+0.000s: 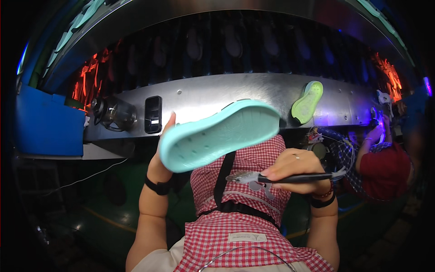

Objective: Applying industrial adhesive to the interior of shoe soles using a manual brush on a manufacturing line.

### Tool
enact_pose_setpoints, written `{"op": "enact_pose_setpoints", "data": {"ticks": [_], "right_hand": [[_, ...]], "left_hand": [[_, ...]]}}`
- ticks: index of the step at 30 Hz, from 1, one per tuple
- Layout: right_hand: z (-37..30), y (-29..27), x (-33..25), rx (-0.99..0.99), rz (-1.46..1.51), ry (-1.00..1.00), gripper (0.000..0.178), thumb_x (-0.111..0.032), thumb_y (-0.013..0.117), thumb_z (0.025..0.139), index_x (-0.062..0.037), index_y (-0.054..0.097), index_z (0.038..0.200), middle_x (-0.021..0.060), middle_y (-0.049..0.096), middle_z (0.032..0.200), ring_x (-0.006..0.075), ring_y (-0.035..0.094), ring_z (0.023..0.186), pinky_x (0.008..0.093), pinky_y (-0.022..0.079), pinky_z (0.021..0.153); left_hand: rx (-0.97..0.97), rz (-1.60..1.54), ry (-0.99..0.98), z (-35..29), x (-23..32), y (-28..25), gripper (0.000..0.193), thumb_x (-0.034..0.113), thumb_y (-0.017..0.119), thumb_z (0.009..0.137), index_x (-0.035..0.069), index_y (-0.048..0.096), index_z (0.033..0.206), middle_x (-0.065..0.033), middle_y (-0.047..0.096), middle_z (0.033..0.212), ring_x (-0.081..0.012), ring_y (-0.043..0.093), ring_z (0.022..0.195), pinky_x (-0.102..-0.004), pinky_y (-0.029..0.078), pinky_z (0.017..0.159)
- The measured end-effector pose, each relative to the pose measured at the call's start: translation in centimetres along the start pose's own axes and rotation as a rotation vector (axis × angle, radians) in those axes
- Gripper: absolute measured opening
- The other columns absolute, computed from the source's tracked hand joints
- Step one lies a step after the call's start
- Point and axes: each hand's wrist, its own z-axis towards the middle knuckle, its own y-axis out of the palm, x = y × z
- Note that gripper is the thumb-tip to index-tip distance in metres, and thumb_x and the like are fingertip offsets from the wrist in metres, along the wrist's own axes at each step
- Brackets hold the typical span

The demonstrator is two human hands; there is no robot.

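Observation:
My left hand [163,156] grips the toe end of a mint-green shoe sole [217,136], with its hollow inner face toward me. A wet-looking sheen covers part of that face; most of the left fingers are hidden behind the sole. In my right hand [297,167] is a brush [299,178] with a black handle, closed between thumb and fingers. Its whitish bristles point left, just below the sole and apart from it. A ring and a beaded bracelet show on the right hand and wrist.
A metal bench [190,99] runs across in front, bearing a dark glass jug [113,113], a black phone [153,114] and a yellow-green shoe sole [308,102]. Beyond it a dark conveyor [217,43] carries several soles. To the right sits a co-worker [385,167]; a blue box [47,122] stands left.

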Motion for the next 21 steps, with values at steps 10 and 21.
{"op": "enact_pose_setpoints", "data": {"ticks": [10,21], "right_hand": [[1.3,3.4,5.3,0.433,0.437,0.499,0.018,0.001,0.066,0.074,0.0044,0.064,0.092,0.0127,0.066,0.089,0.0128,0.062,0.08,0.0237,0.05,0.075],[0.5,4.7,3.3,0.048,-0.344,-0.09,0.019,-0.005,0.069,0.062,-0.0046,0.064,0.08,0.0069,0.06,0.065,0.0207,0.059,0.059,0.0301,0.047,0.052]], "left_hand": [[0.047,-0.216,0.014,4.2,-7.0,-0.1,0.093,0.076,0.015,0.078,0.001,0.034,0.13,-0.0253,0.047,0.12,-0.0382,0.048,0.11,-0.0523,0.038,0.094],[0.292,-0.053,0.375,4.2,-5.3,-0.8,0.087,0.076,0.018,0.077,0.003,0.046,0.116,-0.015,0.056,0.104,-0.0298,0.055,0.096,-0.0438,0.046,0.086]]}}
